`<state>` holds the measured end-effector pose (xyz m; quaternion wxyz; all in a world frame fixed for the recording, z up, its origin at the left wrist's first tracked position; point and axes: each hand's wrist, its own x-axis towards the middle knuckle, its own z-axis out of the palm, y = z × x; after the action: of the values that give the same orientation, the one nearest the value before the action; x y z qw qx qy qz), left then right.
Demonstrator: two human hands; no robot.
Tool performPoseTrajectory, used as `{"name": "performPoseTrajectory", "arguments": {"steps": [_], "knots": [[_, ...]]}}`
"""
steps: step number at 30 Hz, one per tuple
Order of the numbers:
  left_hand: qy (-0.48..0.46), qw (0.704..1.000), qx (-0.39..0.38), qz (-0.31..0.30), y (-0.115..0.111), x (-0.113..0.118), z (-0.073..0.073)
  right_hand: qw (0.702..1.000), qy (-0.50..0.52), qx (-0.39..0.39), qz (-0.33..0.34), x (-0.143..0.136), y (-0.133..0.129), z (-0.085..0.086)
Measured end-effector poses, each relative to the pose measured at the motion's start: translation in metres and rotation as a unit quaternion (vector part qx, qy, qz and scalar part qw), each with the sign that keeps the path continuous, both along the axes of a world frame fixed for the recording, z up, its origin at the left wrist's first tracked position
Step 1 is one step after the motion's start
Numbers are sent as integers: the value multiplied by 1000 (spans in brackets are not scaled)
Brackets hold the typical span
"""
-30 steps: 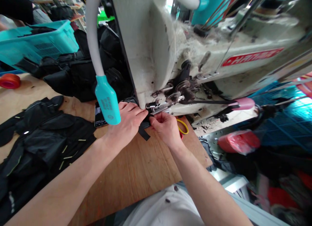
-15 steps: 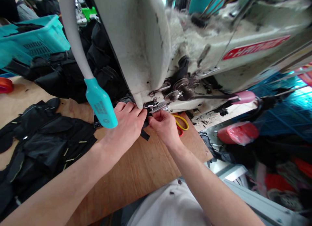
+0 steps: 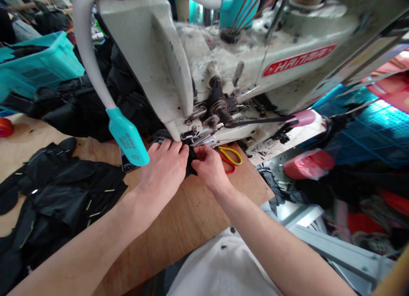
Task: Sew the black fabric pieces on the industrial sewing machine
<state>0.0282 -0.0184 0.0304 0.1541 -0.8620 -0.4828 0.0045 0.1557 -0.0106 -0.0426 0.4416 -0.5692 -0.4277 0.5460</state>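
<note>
Black fabric (image 3: 191, 159) is bunched between my two hands at the front of the sewing machine (image 3: 182, 83). My left hand (image 3: 166, 166) lies over its left side with the fingers bent down onto it; the fingertips are partly hidden. Thumb and fingers of my right hand (image 3: 209, 166) pinch the fabric's right edge, just below the needle area. The part of the fabric under my left hand cannot be seen. Scissors with yellow and red handles (image 3: 235, 156) rest on the wooden table (image 3: 179, 219), just right of my right hand.
A turquoise-headed lamp (image 3: 128, 137) hangs over my left wrist, beside a phone (image 3: 128, 163). Black garment pieces (image 3: 60, 189) lie at left, with a black pile (image 3: 96, 104) and turquoise crate (image 3: 47, 66) behind. At right are a wrapped red bundle (image 3: 308, 164) and metal frame (image 3: 338, 245).
The black strip end that stuck out toward me between my hands is now drawn up into a bunch. My right hand pinches it closer in. The camera view has shifted, showing more of the scissors.
</note>
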Motion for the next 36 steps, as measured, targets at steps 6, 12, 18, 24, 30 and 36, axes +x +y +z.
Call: {"name": "performPoseTrajectory", "arguments": {"steps": [6,12,18,24,30,36], "knots": [[-6,999,-43,33,-5,11,-3,999,-37,30,-25,0,-6,-2],[15,999,-39,26,-13,6,-1,993,-86,85,-1,14,-11,-5],[-4,986,-134,100,-22,13,-4,993,-85,79,37,22,-6,-5],[-57,972,-173,145,-23,29,-11,997,12,40,69,22,-4,-4],[-137,958,-168,186,-29,41,-23,993,75,14,92,29,2,-7],[-244,939,-99,221,-23,39,-34,991,119,-7,55,24,13,0]]}}
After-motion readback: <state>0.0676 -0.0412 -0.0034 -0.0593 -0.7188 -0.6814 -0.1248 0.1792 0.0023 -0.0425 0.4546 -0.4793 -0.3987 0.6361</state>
